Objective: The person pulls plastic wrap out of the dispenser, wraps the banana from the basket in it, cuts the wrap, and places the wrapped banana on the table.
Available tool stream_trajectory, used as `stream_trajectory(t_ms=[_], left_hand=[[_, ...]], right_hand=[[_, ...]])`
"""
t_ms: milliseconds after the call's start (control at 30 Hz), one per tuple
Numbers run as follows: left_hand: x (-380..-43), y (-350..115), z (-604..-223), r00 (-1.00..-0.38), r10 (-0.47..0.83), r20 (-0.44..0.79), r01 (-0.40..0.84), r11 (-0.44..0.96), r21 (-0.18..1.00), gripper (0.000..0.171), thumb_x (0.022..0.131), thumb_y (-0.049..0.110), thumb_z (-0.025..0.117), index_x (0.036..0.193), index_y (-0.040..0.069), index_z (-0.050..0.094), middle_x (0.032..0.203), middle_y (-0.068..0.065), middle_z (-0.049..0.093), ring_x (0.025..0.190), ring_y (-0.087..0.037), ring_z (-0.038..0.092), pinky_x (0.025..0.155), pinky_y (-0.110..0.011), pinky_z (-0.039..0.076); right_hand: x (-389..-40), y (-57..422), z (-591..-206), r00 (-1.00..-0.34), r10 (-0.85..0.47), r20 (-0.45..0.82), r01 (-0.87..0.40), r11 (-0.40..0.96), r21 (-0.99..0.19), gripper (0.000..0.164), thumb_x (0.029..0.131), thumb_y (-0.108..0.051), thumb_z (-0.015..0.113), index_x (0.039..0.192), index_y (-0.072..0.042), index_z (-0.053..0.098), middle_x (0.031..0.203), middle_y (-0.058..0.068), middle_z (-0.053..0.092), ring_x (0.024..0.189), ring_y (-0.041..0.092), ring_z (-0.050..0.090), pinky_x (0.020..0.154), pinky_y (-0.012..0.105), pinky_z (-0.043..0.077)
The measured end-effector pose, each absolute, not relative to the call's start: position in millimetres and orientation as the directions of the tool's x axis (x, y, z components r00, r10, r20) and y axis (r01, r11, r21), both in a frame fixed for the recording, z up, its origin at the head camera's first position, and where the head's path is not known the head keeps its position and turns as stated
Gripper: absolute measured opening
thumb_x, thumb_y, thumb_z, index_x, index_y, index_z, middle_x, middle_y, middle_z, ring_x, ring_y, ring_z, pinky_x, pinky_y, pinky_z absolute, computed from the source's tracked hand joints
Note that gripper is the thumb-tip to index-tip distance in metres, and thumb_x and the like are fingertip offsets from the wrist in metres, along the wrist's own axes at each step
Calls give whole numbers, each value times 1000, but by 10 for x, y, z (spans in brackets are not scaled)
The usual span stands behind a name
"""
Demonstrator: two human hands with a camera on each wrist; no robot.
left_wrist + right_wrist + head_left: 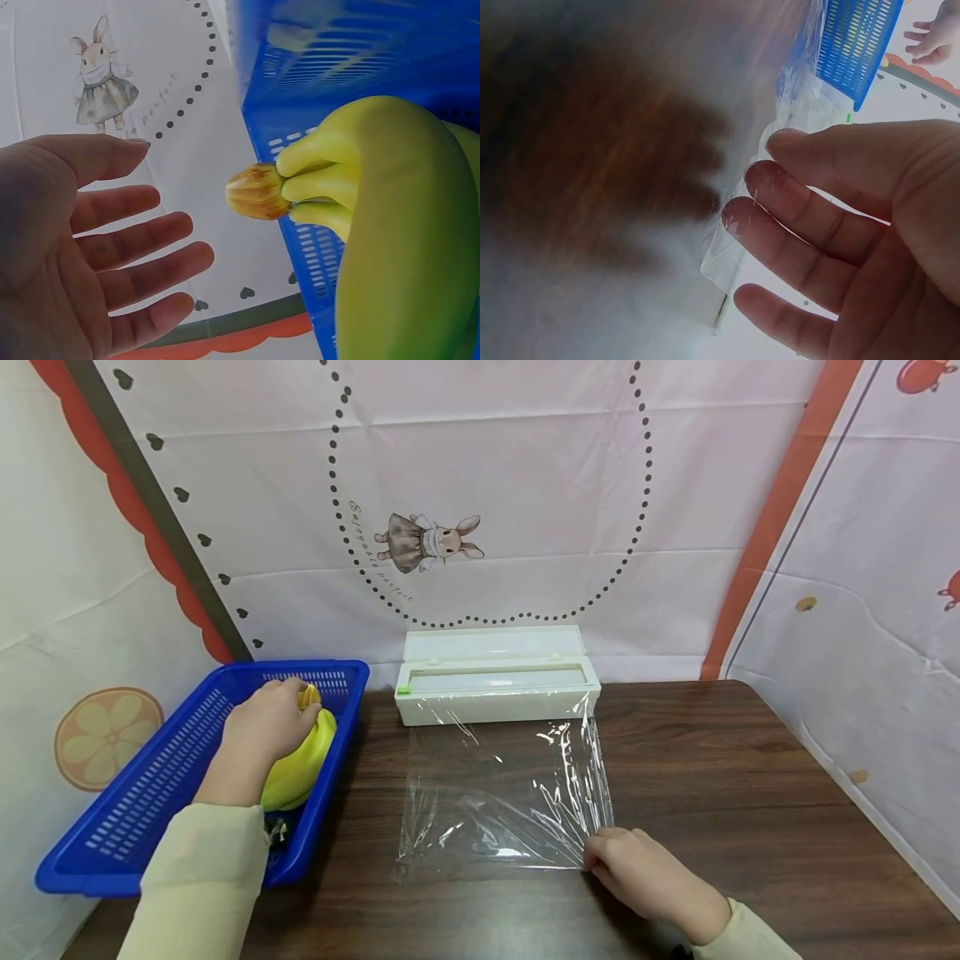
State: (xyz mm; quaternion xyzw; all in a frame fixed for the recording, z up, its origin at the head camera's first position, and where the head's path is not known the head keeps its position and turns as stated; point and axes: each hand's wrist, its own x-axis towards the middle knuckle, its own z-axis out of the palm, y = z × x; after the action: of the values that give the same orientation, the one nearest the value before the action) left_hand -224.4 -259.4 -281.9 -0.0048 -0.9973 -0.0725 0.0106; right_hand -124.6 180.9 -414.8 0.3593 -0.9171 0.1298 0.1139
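Observation:
Over the blue basket (341,752), my left hand (264,720) is nearest to a bunch of yellow bananas (300,768). In the left wrist view its fingers (142,287) are spread and loosely bent, apart from the brown banana stem (253,192). My right hand (648,872) pinches the near right corner of a sheet of clear plastic wrap (502,802) at the table. The wrap (739,225) lies against the fingertips in the right wrist view. It runs from a white wrap dispenser (498,706), whose lid (491,643) stands up at the back.
Something dark and shiny (276,833) lies in the basket below the bananas, partly hidden by my sleeve. A green slider (404,690) sits at the dispenser's left end. Printed cloth (525,485) hangs behind and beside the brown wooden table (690,760).

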Motion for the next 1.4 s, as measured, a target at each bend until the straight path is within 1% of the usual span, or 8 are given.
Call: stream_trajectory(t_ms=[433,800,967,1233,1300,1400], left_hand=[[-2327,-2665,-2899,-1000,1,3,1,988,152,60,96,32,49,138,-9,36,126,-35,45,113,-50,48,88,-64,42],[-2391,-2716,-2988,-1000,-3,5,-2,984,177,65,96,32,50,144,-5,27,133,-36,36,117,-54,43,89,-66,40],[-2425,-2725,-3020,-1000,-13,-14,-15,982,191,67,95,30,50,146,-6,24,137,-36,32,123,-54,37,92,-67,36],[-2453,-2734,-3067,-997,-31,-70,-45,976,212,69,96,30,49,149,-1,18,144,-35,24,128,-55,29,95,-69,31],[-2457,-2741,-3079,-997,-33,-76,-48,976,213,70,96,31,49,150,0,15,144,-36,23,128,-56,28,95,-69,31],[-2468,-2747,-3097,-997,-27,-75,-42,976,214,71,96,30,48,151,4,11,146,-36,21,127,-57,29,94,-69,33]], right_hand=[[-1239,1820,-4156,-720,-627,297,-685,711,-161,17,75,-7,72,74,-22,63,73,-12,60,64,7,60,57,22,47],[-1245,1811,-4141,-721,-631,287,-686,707,-170,16,76,-8,72,74,-21,64,74,-12,61,65,6,60,58,22,47],[-1243,1810,-4139,-721,-631,288,-687,706,-173,16,76,-8,73,75,-21,64,74,-12,61,66,6,60,58,22,47],[-1246,1806,-4124,-728,-629,274,-681,710,-179,16,76,-8,73,75,-21,64,74,-12,61,66,6,60,59,22,48],[-1247,1805,-4124,-728,-631,270,-682,709,-181,16,76,-7,73,75,-21,64,74,-12,61,66,5,60,59,22,48],[-1249,1805,-4124,-727,-633,268,-683,708,-181,16,76,-7,72,75,-21,64,74,-12,61,66,5,60,59,22,48]])
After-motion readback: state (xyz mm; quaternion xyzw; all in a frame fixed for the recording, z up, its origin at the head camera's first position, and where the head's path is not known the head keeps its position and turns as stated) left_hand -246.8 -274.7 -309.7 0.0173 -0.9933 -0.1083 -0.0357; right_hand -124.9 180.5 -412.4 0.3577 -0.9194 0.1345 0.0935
